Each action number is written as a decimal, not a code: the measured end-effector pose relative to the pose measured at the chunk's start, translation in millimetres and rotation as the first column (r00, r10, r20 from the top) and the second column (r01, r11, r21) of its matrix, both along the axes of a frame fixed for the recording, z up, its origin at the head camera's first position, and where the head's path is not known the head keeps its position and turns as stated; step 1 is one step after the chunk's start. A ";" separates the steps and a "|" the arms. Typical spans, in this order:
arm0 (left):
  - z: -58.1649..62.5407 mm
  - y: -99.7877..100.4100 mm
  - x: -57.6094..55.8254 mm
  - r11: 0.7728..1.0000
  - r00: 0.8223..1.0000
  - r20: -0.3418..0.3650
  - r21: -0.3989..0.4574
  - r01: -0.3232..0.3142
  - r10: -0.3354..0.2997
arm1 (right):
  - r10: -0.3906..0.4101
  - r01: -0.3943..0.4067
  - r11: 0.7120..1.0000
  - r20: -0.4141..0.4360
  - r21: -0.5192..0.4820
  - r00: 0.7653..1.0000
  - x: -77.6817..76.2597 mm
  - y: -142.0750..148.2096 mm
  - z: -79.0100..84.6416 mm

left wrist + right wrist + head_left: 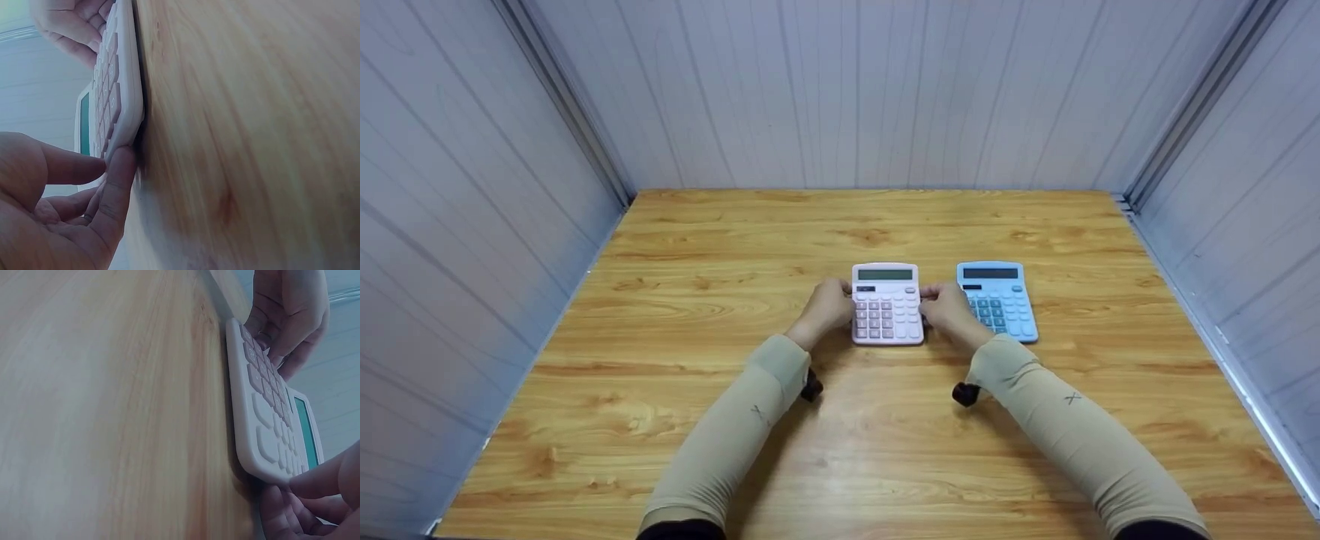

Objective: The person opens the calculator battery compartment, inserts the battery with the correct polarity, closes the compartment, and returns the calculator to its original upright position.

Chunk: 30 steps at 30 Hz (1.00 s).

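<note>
A pink calculator (905, 315) lies face up at the middle of the wooden table, its display at the far end. My left hand (830, 304) pinches its left edge between thumb and fingers, as the left wrist view shows with the left hand (67, 202) close up. From the other side my right hand (949, 309) pinches the right edge; in the right wrist view, that hand (315, 500) has its thumb near the top face and fingers at the side. A blue calculator (1016, 307) sits to the right, partly covered by my right hand.
The wood-grain table (660, 420) is bounded by a pale panelled wall (840, 97) at the back, with similar walls left and right. Dark wrist camera parts (964, 394) hang beneath both sleeves, close above the tabletop.
</note>
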<state>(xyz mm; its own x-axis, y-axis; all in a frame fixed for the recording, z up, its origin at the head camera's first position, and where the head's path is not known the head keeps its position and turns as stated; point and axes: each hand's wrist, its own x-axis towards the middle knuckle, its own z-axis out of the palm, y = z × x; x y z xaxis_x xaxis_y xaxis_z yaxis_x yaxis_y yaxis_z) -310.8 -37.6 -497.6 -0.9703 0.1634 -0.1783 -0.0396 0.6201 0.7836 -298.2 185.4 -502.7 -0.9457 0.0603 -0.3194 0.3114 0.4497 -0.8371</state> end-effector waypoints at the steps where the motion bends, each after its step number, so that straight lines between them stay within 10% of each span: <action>1: -0.3 0.0 -0.1 1.000 1.000 0.009 0.002 -0.001 0.001 | 0.001 -0.001 1.000 -0.005 0.001 1.000 0.0 0.0 -0.5; 30: 13.2 -16.0 13.5 0.995 0.993 -0.087 0.065 -0.074 0.080 | -0.072 0.047 0.992 -0.221 -0.118 0.973 11.9 14.4 26.7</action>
<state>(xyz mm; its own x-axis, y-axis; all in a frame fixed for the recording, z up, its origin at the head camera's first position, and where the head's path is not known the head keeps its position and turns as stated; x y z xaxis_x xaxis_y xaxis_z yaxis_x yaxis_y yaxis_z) -297.3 -53.6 -484.4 -0.9920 0.0957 -0.0822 -0.0133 0.5685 0.8226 -286.3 199.7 -476.1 -0.9897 0.0948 -0.1073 0.1333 0.3363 -0.9323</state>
